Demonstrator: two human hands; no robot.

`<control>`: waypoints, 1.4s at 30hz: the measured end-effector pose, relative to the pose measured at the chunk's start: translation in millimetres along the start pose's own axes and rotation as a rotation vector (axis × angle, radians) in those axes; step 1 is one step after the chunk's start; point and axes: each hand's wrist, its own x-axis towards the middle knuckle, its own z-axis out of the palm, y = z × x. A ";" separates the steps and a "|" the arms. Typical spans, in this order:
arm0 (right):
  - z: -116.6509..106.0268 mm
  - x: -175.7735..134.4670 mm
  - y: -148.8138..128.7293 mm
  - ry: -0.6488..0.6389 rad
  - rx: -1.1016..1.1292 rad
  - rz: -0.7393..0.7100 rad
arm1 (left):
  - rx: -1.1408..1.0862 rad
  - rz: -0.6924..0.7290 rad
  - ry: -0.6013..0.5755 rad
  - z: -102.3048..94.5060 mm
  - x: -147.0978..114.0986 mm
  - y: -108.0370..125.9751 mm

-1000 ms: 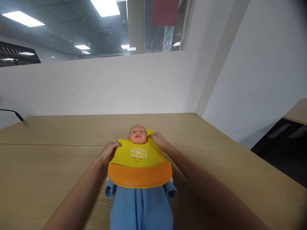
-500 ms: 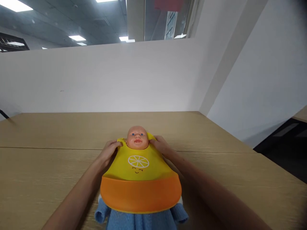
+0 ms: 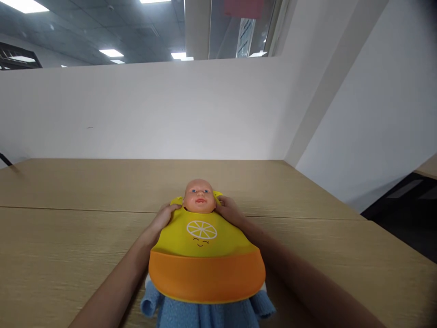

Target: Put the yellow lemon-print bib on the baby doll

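Observation:
A baby doll in a blue fuzzy outfit lies face up on the wooden table, its head away from me. Over its chest spreads a yellow bib with a white citrus slice and smiling face, and an orange catch pocket along the bottom. My left hand is closed on the bib's left neck edge, thumb on top. On the other side of the doll's head, my right hand pinches the right neck strap. The fingers under the bib and the strap ends behind the neck are hidden.
The wooden table has a seam running across it. A white wall rises behind, and another wall stands to the right. Beyond the right edge is a dark piece of furniture. A black rod shows at far left.
The doll, bib and both hands sit slightly farther right in view. The right strap has dropped lower beside the doll's head, with my right hand still on it.

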 end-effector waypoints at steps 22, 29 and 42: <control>7.4 0.9 -13.6 0.039 0.322 -0.082 | -0.176 -0.048 -0.207 -3.9 5.4 -3.8; 9.2 1.6 -17.3 -0.124 0.412 0.022 | -0.212 -0.100 -0.246 -5.9 2.4 -2.8; 6.4 -5.9 -21.0 -0.240 0.592 0.150 | -0.235 -0.178 -0.294 -11.4 2.3 -4.3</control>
